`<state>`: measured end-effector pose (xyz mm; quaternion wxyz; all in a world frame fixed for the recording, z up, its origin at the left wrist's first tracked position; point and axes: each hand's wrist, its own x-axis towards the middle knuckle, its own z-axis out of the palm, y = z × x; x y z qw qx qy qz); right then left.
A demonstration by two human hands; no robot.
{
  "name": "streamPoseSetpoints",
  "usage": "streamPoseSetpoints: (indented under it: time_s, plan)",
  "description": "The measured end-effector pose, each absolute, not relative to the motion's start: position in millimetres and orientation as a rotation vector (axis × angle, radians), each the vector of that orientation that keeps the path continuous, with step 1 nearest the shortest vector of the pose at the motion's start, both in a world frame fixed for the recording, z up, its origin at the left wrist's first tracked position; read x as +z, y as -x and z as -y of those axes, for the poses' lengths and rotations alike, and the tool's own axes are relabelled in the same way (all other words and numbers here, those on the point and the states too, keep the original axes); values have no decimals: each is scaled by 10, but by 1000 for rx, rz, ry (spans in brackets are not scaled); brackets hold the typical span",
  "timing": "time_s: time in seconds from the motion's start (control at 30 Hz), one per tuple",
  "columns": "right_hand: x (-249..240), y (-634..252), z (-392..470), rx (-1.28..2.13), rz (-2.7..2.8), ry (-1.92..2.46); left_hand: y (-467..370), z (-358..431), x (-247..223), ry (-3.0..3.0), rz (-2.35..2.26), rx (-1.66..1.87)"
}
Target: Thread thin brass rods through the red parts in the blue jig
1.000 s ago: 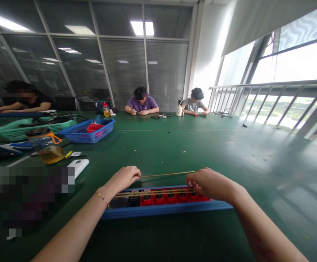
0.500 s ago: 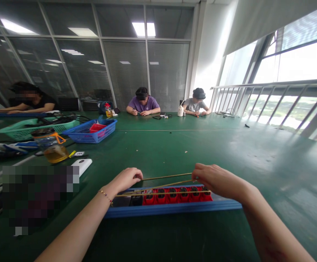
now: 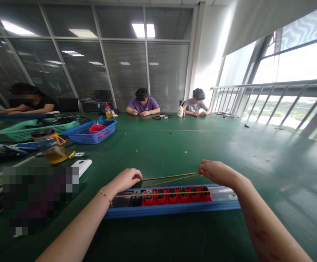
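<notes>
A long blue tray (image 3: pixel 175 209) lies across the green table, holding a row of red blocks (image 3: pixel 177 196) with dark round parts and a dark block at their left. One thin yellowish rod (image 3: pixel 169 193) runs lengthwise over the row. Behind the tray, my left hand (image 3: pixel 128 178) is closed on the left end of another thin rod (image 3: pixel 169 176). My right hand (image 3: pixel 210 171), fingers pinched, is at the right end of a further thin rod (image 3: pixel 172 180), which slants down to the left behind the tray.
To the left are a white device (image 3: pixel 83 167), a jar of yellow liquid (image 3: pixel 55 153), a blue basket (image 3: pixel 93 136) with a red box and a green basket (image 3: pixel 22 133) with cables. Several people sit across the table.
My right hand has moved right and slightly up, off the tray. The slanting rod has shifted right and back, from over the tray to behind it. My left hand is nearly still.
</notes>
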<state>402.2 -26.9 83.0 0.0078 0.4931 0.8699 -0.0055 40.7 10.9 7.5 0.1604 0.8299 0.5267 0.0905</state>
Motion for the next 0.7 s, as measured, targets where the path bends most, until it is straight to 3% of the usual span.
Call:
streamPoseSetpoints:
  time_s: [0.47,0.7]
  plan:
    - [365,-3731,-28,-95,-2758,-1559,-425,-107,79,-2295,-1481,267]
    - [390,-3717,-79,-198,-2816,-1595,-404,-134,44,-2319,-1481,295]
